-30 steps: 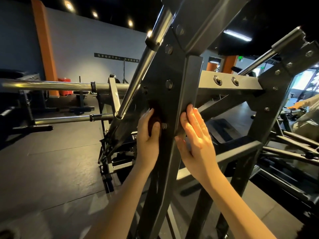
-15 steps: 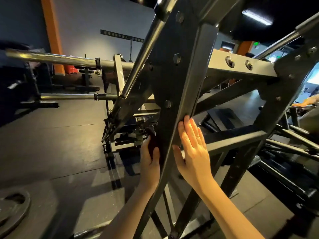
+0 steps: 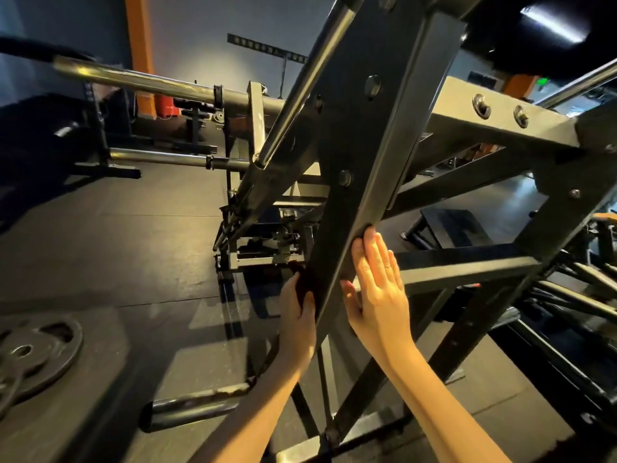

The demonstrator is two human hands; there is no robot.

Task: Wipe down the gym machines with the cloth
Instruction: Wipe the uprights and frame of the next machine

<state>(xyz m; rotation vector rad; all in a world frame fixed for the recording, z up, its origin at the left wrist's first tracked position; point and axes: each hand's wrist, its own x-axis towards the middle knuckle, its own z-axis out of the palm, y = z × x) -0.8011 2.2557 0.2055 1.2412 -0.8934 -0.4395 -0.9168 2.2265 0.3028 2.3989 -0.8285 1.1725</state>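
On the slanted beam (image 3: 360,168) of the dark steel machine, close in front of my head view, both hands are at work at about the same height. My left hand (image 3: 297,324) is on the beam's left face, with its fingers (image 3: 289,285) and thumb curled round a dark reddish cloth (image 3: 302,282). The cloth is bunched up, pressed between the palm and the metal, and only a small part of it shows above the thumb. My right hand (image 3: 377,289) lies flat on the beam's right edge. Its fingers are straight and together, pointing up along the steel with the tips touching the corner, and it holds nothing. Two round bolts (image 3: 345,178) sit in the beam's face above the hands. A chrome bar (image 3: 300,91) runs up steeply just to the left of the beam. A paler crossbar (image 3: 460,105) with two bolts of its own leaves the beam to the right. A long barbell (image 3: 150,83) runs level across the left background, in front of an orange pillar (image 3: 142,45). A weight plate (image 3: 36,349) lies flat on the dark floor (image 3: 133,248) at lower left, well away from the hands.
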